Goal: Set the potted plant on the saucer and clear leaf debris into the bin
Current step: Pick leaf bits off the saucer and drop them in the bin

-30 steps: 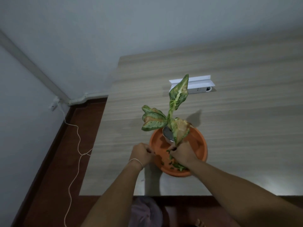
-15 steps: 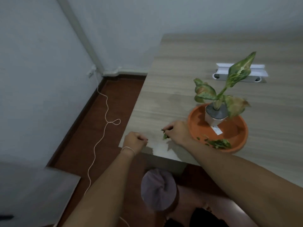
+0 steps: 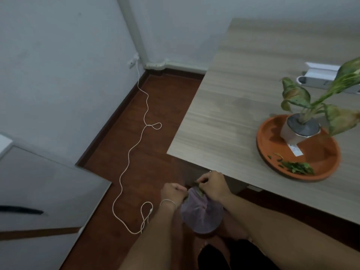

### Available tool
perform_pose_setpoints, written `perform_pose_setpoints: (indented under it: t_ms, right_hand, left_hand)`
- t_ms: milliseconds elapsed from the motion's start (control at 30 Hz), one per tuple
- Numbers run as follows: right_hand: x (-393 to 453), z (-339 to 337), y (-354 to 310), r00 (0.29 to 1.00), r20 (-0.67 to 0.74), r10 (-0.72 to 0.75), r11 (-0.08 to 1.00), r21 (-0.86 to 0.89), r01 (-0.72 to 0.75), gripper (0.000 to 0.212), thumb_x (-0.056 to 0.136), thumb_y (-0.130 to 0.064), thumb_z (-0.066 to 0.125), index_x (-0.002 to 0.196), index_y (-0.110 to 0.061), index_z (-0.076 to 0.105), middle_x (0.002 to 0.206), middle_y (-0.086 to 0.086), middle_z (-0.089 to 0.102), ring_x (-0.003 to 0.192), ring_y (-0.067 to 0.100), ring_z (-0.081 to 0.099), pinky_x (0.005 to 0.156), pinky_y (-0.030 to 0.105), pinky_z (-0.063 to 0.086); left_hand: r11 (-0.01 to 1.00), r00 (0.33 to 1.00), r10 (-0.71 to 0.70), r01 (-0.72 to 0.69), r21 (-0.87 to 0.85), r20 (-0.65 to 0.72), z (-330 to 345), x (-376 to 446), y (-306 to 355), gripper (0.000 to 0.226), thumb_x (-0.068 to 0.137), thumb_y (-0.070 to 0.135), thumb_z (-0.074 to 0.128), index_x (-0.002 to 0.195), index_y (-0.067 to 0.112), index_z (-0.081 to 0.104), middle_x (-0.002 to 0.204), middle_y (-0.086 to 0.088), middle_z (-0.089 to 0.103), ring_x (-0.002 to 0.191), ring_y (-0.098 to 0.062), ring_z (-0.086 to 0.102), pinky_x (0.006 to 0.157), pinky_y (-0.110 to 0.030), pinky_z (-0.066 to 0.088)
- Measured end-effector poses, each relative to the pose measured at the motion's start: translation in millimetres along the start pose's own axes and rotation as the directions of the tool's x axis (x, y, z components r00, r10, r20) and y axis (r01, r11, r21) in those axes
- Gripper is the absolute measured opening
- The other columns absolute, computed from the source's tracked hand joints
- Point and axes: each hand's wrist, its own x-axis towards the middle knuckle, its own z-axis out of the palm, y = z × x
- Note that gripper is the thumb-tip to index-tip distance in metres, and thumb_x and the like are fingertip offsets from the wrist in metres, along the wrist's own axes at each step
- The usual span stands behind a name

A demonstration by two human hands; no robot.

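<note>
The potted plant (image 3: pixel 301 127), with variegated leaves in a white pot, stands on the orange saucer (image 3: pixel 272 151) on the wooden table (image 3: pixel 224 106). Green leaf debris (image 3: pixel 294 166) lies on the saucer's near edge. Below the table's corner is a small bin lined with a purplish bag (image 3: pixel 201 211). My left hand (image 3: pixel 172 191) is closed at the bin's left rim. My right hand (image 3: pixel 212 185) is over the bin's mouth, fingers pinched on small green leaf bits.
A white power strip (image 3: pixel 319 76) lies on the table behind the plant. A white cable (image 3: pixel 136 145) snakes across the dark red floor from a wall socket. A grey cabinet top (image 3: pixel 39 191) fills the lower left.
My view has swung left and down. Both hands left the saucer, moved off the table edge and came down to the bin, the right hand carrying leaf bits.
</note>
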Motion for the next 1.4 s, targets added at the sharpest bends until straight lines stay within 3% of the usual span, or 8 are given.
perform_pose_setpoints:
  t_ms: [567, 733, 867, 967, 1033, 1133, 1267, 1400]
  right_hand:
    - [19, 11, 38, 0.997, 0.059, 0.054, 0.998, -0.019, -0.053, 0.014, 0.086, -0.02, 0.066, 0.089, -0.019, 0.079, 0.09, -0.005, 0.078, 0.084, 0.007, 0.07, 0.072, 0.012, 0.047]
    - [20, 13, 42, 0.987, 0.15, 0.06, 0.998, -0.046, -0.054, 0.022, 0.085, -0.02, 0.06, 0.073, -0.008, 0.073, 0.07, 0.005, 0.075, 0.068, 0.016, 0.069, 0.067, 0.026, 0.052]
    - [19, 14, 46, 0.981, 0.182, 0.06, 0.998, -0.039, -0.053, 0.04, 0.084, -0.016, 0.06, 0.045, -0.027, 0.063, 0.048, -0.008, 0.06, 0.05, 0.003, 0.057, 0.06, 0.026, 0.044]
    - [15, 10, 43, 0.982, 0.185, 0.028, 1.0, -0.015, -0.026, 0.021, 0.085, -0.015, 0.059, 0.081, -0.022, 0.079, 0.084, 0.002, 0.078, 0.082, 0.011, 0.071, 0.078, 0.03, 0.056]
    - [15, 1, 40, 0.985, 0.173, -0.006, 1.0, -0.002, 0.007, 0.025, 0.085, -0.015, 0.06, 0.104, -0.016, 0.076, 0.11, 0.002, 0.075, 0.105, 0.014, 0.067, 0.092, 0.024, 0.052]
    - [14, -26, 39, 0.992, 0.113, -0.057, 0.997, 0.064, 0.05, 0.025, 0.082, -0.019, 0.066, 0.105, -0.019, 0.075, 0.111, -0.002, 0.074, 0.101, 0.009, 0.066, 0.086, 0.015, 0.047]
    - [13, -82, 48, 0.997, -0.042, -0.058, 0.987, 0.149, 0.064, 0.017, 0.079, -0.021, 0.069, 0.094, -0.02, 0.078, 0.094, -0.006, 0.077, 0.08, -0.004, 0.066, 0.075, 0.01, 0.047]
    - [4, -151, 73, 0.981, -0.186, -0.055, 0.979, 0.181, 0.09, 0.01, 0.081, -0.027, 0.071, 0.084, -0.02, 0.077, 0.079, -0.008, 0.076, 0.072, -0.001, 0.066, 0.069, 0.023, 0.052]
  left_hand:
    - [1.0, 0.998, -0.002, 0.001, -0.02, -0.07, 33, 20, -15, 0.023, 0.077, 0.024, 0.073, 0.096, 0.012, 0.078, 0.099, -0.009, 0.077, 0.096, -0.02, 0.072, 0.077, -0.018, 0.048]
    - [1.0, 0.999, 0.013, -0.012, 0.026, -0.041, 35, 21, -17, 0.025, 0.084, 0.022, 0.067, 0.105, 0.009, 0.075, 0.108, -0.011, 0.075, 0.105, -0.022, 0.069, 0.083, -0.02, 0.048]
    - [0.997, 0.997, 0.059, -0.057, 0.061, -0.042, 33, 21, -12, 0.027, 0.086, 0.022, 0.063, 0.108, 0.011, 0.074, 0.114, -0.01, 0.073, 0.112, -0.023, 0.066, 0.092, -0.025, 0.049]
    - [0.996, 0.991, 0.089, -0.086, 0.036, -0.096, 28, 19, -2, 0.023, 0.084, 0.021, 0.065, 0.102, 0.013, 0.076, 0.106, -0.008, 0.076, 0.104, -0.024, 0.069, 0.085, -0.021, 0.048]
    - [0.993, 0.986, 0.114, -0.118, -0.027, -0.123, 25, 20, 9, 0.019, 0.084, 0.022, 0.066, 0.096, 0.012, 0.077, 0.096, -0.01, 0.078, 0.093, -0.027, 0.072, 0.087, -0.03, 0.054]
    - [0.98, 0.981, 0.163, -0.174, -0.097, -0.107, 23, 20, 38, 0.019, 0.085, 0.025, 0.065, 0.092, 0.012, 0.076, 0.088, -0.011, 0.077, 0.082, -0.029, 0.073, 0.079, -0.049, 0.059]
    - [0.94, 0.934, 0.337, -0.341, -0.013, -0.114, 37, 14, 99, 0.017, 0.083, 0.029, 0.065, 0.084, 0.014, 0.074, 0.079, -0.002, 0.076, 0.074, -0.019, 0.073, 0.074, -0.038, 0.06]
    - [0.869, 0.87, 0.491, -0.493, 0.034, 0.048, 73, 5, 166, 0.019, 0.084, 0.023, 0.069, 0.1, 0.013, 0.073, 0.085, -0.006, 0.074, 0.075, -0.019, 0.072, 0.078, -0.039, 0.06]
